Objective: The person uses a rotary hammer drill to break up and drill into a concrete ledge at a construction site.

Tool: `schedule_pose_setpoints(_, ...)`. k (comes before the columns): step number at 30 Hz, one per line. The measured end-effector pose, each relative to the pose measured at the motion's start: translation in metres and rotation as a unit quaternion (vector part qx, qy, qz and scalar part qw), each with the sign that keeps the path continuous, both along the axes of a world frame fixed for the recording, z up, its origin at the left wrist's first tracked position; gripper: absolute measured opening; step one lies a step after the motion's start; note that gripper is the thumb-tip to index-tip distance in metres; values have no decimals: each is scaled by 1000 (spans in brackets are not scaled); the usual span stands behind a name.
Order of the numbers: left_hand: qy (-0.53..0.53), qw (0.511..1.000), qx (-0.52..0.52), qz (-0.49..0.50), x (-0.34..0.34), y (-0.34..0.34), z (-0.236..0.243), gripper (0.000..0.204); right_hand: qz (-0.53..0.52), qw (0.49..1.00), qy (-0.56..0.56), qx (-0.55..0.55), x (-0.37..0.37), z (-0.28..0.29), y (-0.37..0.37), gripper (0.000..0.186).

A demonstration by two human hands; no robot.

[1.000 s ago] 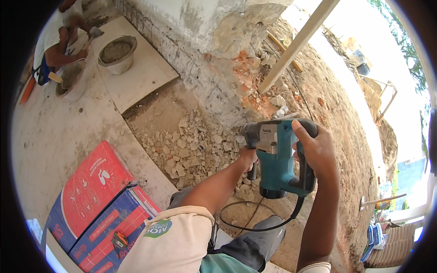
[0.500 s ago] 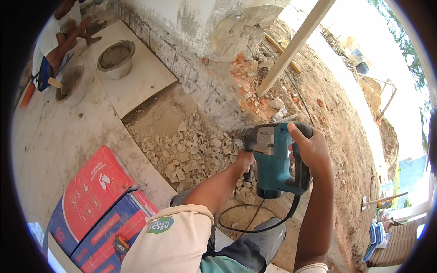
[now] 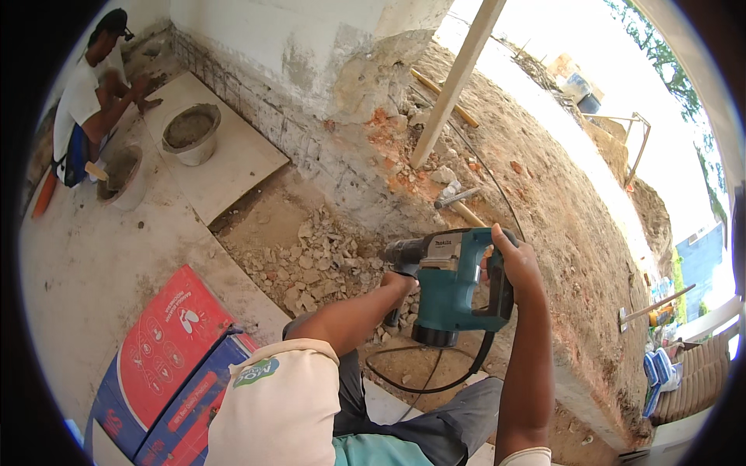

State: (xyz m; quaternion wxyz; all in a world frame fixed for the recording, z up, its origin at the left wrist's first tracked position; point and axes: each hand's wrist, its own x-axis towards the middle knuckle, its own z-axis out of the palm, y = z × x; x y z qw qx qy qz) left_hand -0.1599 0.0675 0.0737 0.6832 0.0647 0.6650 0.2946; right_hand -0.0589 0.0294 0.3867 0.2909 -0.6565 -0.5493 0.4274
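A teal and black demolition hammer (image 3: pixel 447 291) is held in front of me, its nose pointing left at the base of the chipped wall (image 3: pixel 353 182). My left hand (image 3: pixel 400 284) is closed round the side handle near the nose. At the back, my right hand (image 3: pixel 514 268) wraps the rear handle, with the thumb over its top. I cannot make out the bit's tip against the rubble. Broken concrete pieces (image 3: pixel 311 260) lie on the dirt below the nose. A black cable (image 3: pixel 466 380) loops from the tool's rear down by my knees.
A red and blue box (image 3: pixel 175 334) stands at my left. Two buckets, one holding grey mix (image 3: pixel 190 132), are at the far left beside a crouching person (image 3: pixel 81 109). A wooden post (image 3: pixel 458 81) leans ahead. A hammer (image 3: pixel 458 200) lies on the dirt beyond my tool.
The view has tilted up, showing more of the crouching person. The demolition hammer sits slightly left and lower in view, and the hammer behind it is now more exposed. Both grips stay the same.
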Motion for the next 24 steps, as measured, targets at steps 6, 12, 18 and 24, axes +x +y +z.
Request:
schedule_pose_setpoints(6, 67, 991, 71, -91, 10, -52, -3, 38, -8, 1000, 9, 6, 21, -9, -58, 45)
schedule_pose_setpoints(12, 126, 971, 155, -132, 27, -78, 70, 42, -90, 991, 45, 88, 66, -18, -118, 43)
schedule_pose_setpoints(18, 124, 954, 216, -167, 45, -93, 97, 38, -122, 986, 18, 116, 72, 11, -152, 43)
schedule_pose_setpoints(24, 48, 952, 278, -114, 68, -90, 122, 32, -114, 981, -26, 152, 67, 51, -163, 51)
